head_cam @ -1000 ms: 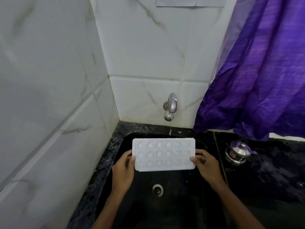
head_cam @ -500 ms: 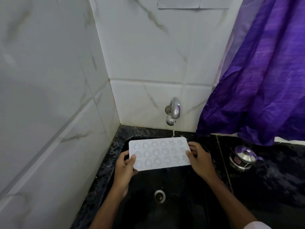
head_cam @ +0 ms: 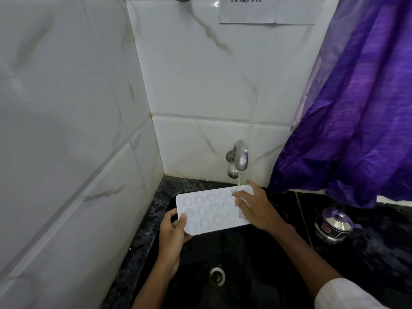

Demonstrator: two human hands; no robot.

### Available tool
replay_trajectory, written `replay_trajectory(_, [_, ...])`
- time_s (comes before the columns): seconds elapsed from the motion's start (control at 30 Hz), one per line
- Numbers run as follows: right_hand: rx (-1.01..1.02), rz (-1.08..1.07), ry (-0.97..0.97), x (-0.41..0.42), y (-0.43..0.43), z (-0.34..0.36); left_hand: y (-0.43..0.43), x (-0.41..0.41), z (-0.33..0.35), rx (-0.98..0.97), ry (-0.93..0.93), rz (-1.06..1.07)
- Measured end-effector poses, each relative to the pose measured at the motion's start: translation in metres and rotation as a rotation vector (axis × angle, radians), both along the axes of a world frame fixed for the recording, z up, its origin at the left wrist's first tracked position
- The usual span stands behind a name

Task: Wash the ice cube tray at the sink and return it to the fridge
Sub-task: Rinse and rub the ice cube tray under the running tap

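Tray (head_cam: 211, 210) hanging over sink (head_cam: 245, 253), just below tap (head_cam: 239, 157), right end sitting under running water (head_cam: 239, 181). Left hand (head_cam: 172, 230) gripping end farthest from tap, thumb on top, fingers curling round edge. Right hand (head_cam: 256, 208) lying flat on end nearest tap, fingers straight, pressing, not gripping. Looking like thin light plastic, probably flexing a bit, getting slick wet. Best hold: short-end rims, thumb over, fingers under.

A tiled wall (head_cam: 66, 141) shut in the frame's left. The tap (head_cam: 240, 156) hung low over the upper right corner of the ice cube tray (head_cam: 207, 211). Beneath the tray, the sink basin (head_cam: 245, 259) lay open at lower centre. At right, a steel pot (head_cam: 334, 224) and, seemingly, the hem of the purple curtain (head_cam: 356, 108) crowded the counter (head_cam: 379, 255).
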State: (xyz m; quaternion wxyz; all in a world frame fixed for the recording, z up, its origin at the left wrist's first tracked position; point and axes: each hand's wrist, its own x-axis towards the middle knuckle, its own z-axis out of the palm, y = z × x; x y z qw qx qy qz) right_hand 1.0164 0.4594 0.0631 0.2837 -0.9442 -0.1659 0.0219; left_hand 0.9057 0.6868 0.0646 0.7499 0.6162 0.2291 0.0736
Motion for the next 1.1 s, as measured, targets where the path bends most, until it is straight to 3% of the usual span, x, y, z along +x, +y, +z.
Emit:
replay_trajectory(0.13, [-0.009,0.027,0.069,0.005,0.000,0.002,-0.001,-0.002,0.000,0.016,-0.010,-0.001])
replay_trajectory(0.7, [-0.088,-0.033,0.004,-0.001,0.006,0.020,-0.018,-0.005,0.006,0.021,-0.032,0.037])
replay_trajectory(0.9, [-0.025,-0.032,0.039,0.000,0.005,0.022,-0.019,-0.008,0.005,0.026,-0.031,0.063])
replay_trajectory(1.1, [-0.055,-0.030,-0.057,-0.002,0.007,0.018,-0.022,-0.010,0.006,0.023,-0.033,0.073])
